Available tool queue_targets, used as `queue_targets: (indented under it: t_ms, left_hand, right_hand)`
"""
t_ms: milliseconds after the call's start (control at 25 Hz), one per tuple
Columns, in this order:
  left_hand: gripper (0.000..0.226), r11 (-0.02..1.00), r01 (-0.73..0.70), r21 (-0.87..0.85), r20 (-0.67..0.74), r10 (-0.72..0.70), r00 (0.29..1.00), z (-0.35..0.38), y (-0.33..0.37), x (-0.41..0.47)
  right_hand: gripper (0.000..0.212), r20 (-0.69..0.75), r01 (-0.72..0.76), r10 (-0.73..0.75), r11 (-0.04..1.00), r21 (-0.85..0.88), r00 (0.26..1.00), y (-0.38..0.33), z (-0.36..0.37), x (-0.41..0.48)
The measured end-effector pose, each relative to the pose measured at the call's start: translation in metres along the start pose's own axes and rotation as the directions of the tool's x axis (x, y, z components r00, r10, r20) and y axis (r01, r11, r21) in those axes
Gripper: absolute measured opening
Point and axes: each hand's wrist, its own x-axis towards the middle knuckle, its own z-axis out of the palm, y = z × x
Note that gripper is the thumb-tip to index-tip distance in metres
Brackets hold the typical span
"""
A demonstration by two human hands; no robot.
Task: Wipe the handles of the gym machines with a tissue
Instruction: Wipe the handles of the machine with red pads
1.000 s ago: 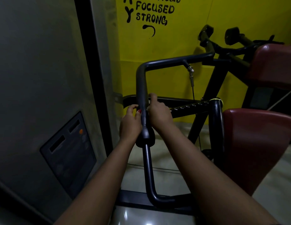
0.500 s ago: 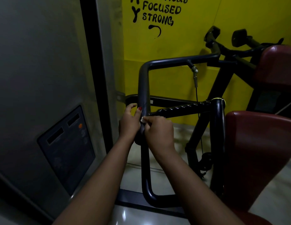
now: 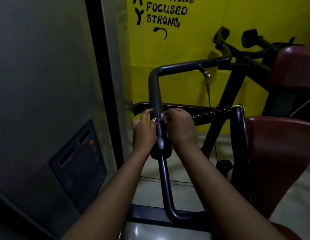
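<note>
Right hand (image 3: 180, 127) pinches tissue (image 3: 162, 116) at fingertips — pressed on handle (image 3: 156, 90); left hand (image 3: 144, 131) grips handle opposite.

Left hand (image 3: 144, 130) grips the upright black handle (image 3: 155, 90) from its left side, fingers (image 3: 147, 112) curled behind the bar and a red-nailed thumb on the front. Right hand (image 3: 181, 129) pinches a small white tissue (image 3: 162, 116) against the handle's right side, level with that thumb. The handle bends at the top towards a clipped cable (image 3: 209, 99). A dark red seat pad (image 3: 280, 153) stands to the right of the bar. Behind is a yellow wall (image 3: 185, 49) lettered "FOCUSED STRONG". At left is a grey panel (image 3: 78, 163) with slots. Pale floor (image 3: 150, 191) lies below.
</note>
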Motion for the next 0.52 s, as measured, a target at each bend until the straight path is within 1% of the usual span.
queue_targets:
  t_ms: [40,120,200,240,280,320,360,440,480,520]
  left_hand:
    - [0.03,1.0,0.007,0.003,0.012,-0.007,1.0,-0.002,0.0,0.0]
    - [0.029,1.0,0.013,0.004,0.047,-0.013,0.999,-0.004,-0.002,0.002]
    - [0.028,1.0,0.009,-0.009,0.078,-0.008,0.997,-0.006,-0.003,0.001]
    - [0.028,1.0,0.001,-0.014,0.087,0.0,0.996,-0.006,-0.003,0.0]
    - [0.029,1.0,-0.001,-0.021,0.092,0.003,0.996,-0.006,-0.003,0.0]
    - [0.03,1.0,-0.001,-0.025,0.094,0.003,0.996,-0.006,-0.001,0.0]
    - [0.031,1.0,0.005,-0.027,0.091,-0.003,0.996,-0.006,0.001,0.0]
    - [0.033,1.0,0.015,-0.021,0.084,-0.013,0.996,-0.006,0.006,0.001]
    - [0.035,1.0,0.007,-0.014,0.08,-0.006,0.997,-0.006,0.007,0.0]
    - [0.036,1.0,-0.005,-0.008,0.076,0.006,0.997,-0.005,0.008,0.001]
  right_hand:
    - [0.017,0.081,0.084,-0.072,0.983,-0.163,0.994,-0.001,0.004,0.004]
    - [0.01,0.131,0.174,-0.135,0.918,-0.358,0.982,-0.003,0.003,0.005]
    - [0.021,0.1,0.246,-0.225,0.883,-0.399,0.969,0.0,0.004,-0.007]
    - [0.022,0.1,0.271,-0.253,0.872,-0.407,0.962,0.001,0.004,-0.011]
    - [0.018,0.15,0.304,-0.264,0.859,-0.412,0.953,0.005,0.005,-0.01]
    - [0.011,0.206,0.31,-0.245,0.858,-0.409,0.947,0.007,0.003,-0.003]
    - [0.012,0.254,0.266,-0.171,0.873,-0.408,0.952,0.006,-0.002,0.008]
    - [0.027,0.338,0.156,-0.029,0.921,-0.356,0.941,0.008,-0.003,0.028]
    - [0.03,0.391,0.11,0.037,0.931,-0.347,0.92,0.007,-0.003,0.033]
    - [0.029,0.393,0.096,0.042,0.941,-0.325,0.918,0.006,0.0,0.033]
